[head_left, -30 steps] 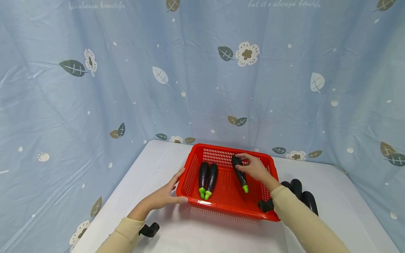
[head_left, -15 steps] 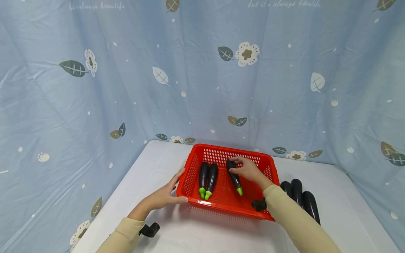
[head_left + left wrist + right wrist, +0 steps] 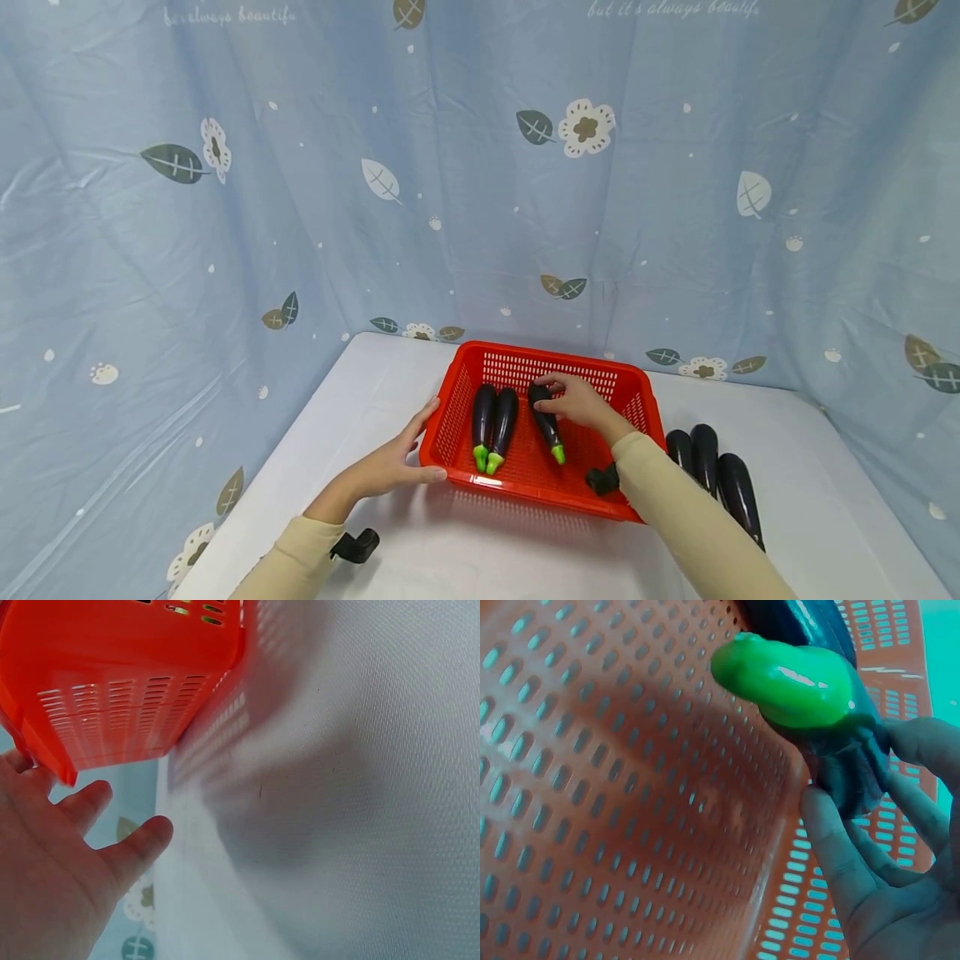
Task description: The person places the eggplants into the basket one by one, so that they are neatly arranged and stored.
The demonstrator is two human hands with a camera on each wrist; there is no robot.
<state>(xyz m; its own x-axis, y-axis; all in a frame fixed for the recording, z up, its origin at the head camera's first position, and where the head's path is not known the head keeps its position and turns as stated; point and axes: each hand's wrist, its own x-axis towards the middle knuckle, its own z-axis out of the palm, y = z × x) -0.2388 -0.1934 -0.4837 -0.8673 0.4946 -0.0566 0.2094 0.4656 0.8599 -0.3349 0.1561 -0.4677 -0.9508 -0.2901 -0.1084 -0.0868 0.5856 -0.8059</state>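
My right hand (image 3: 576, 403) pinches a dark purple eggplant (image 3: 545, 423) by its upper end, inside the red basket (image 3: 540, 498). The same eggplant (image 3: 847, 754) fills the right wrist view, its green stem end toward the camera, thumb and fingers on either side. Two more eggplants, a left one (image 3: 483, 417) and a right one (image 3: 503, 421), lie side by side at the basket's left, stems toward me. My left hand (image 3: 386, 467) rests at the basket's left end, fingers spread. In the left wrist view that hand (image 3: 52, 862) touches the basket's rim (image 3: 45, 750).
On the white table (image 3: 420, 558), right of the basket, lie several eggplants (image 3: 738, 492), partly hidden by my right sleeve (image 3: 690, 517). A blue patterned curtain (image 3: 480, 208) hangs behind and at the sides.
My right hand has moved left within the basket, carrying the eggplant closer to the other two. The left hand has stayed at the basket's left end.
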